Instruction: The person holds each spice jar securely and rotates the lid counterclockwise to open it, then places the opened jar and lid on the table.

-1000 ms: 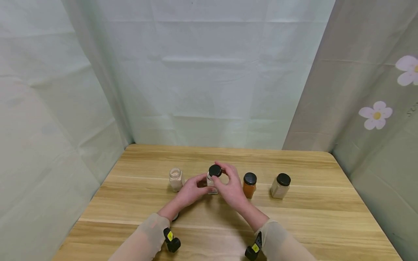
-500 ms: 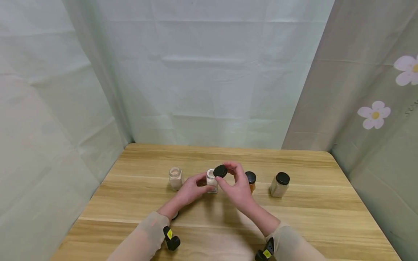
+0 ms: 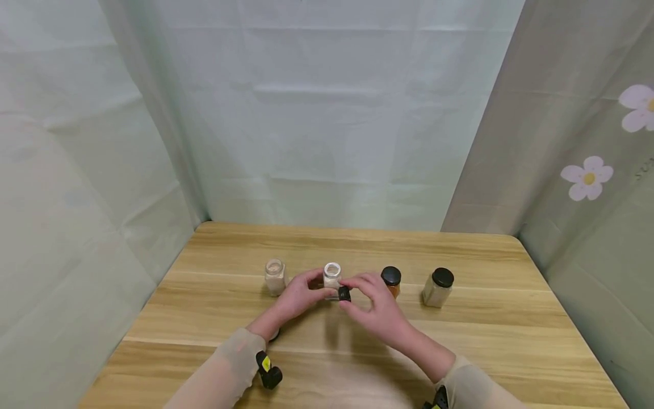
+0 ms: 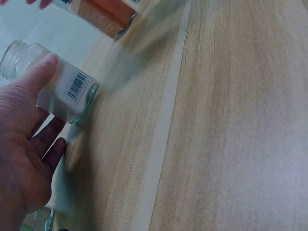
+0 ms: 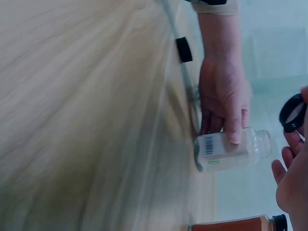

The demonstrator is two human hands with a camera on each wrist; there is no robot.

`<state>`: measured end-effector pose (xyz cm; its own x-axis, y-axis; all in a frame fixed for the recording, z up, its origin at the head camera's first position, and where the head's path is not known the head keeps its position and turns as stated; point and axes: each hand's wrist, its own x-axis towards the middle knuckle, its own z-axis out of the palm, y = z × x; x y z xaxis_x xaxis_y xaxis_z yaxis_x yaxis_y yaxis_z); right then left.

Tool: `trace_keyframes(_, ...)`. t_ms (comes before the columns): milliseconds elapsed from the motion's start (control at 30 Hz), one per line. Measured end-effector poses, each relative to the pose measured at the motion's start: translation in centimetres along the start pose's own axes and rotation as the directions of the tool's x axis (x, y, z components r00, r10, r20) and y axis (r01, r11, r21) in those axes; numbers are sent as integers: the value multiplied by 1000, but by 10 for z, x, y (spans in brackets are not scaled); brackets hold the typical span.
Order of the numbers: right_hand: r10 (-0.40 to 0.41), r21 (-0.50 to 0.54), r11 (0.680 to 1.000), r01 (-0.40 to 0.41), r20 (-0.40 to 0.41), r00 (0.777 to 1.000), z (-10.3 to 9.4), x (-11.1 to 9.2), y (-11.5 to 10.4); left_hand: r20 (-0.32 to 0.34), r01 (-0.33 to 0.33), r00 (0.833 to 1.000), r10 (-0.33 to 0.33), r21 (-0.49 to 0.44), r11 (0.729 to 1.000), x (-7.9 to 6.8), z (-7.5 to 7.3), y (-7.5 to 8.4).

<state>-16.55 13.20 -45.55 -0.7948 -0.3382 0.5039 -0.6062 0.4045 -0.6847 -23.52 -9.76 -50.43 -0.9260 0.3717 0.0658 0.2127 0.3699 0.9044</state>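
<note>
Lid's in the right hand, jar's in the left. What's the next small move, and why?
Probably lower the right hand and set its black lid on the table: the lid is apart from the jar, whose mouth is uncovered, the left hand holds that jar upright, and another lid lies on the table.

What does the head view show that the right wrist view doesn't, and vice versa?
Only the head view shows the printed flowers and the rightmost jar. Only the right wrist view shows the barcode on the held jar. Both show the left hand gripping that jar, the right hand pinching a black lid, and the orange-filled jar.
</note>
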Motion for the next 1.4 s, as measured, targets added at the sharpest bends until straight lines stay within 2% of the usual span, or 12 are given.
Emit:
trace_keyframes(133,12,-83,997,-7,65,998,3,-4,4,2,-7,1000,7,-2,1000,1,0,-1)
trace_keyframes(267,56,-163,986,-34,137,989,8,-8,7,7,-10,1000,11,-12,1000,2,-1,-1)
trace_keyframes(467,39,-287,958,24,214,976,15,-13,13,7,-1,1000,1,-5,1000,2,-1,-2)
trace_keyframes(667,-25,-377,919,113,231,973,26,-16,19,8,-5,1000,5,-15,1000,3,-1,-1)
trace_keyframes(933,-44,-459,874,162,256,966,39,-15,24,16,16,1000,-15,-16,1000,2,-1,1)
trace_keyframes(1400,-36,-502,848,169,265,964,49,-17,29,18,43,999,-43,-4,999,0,-2,3)
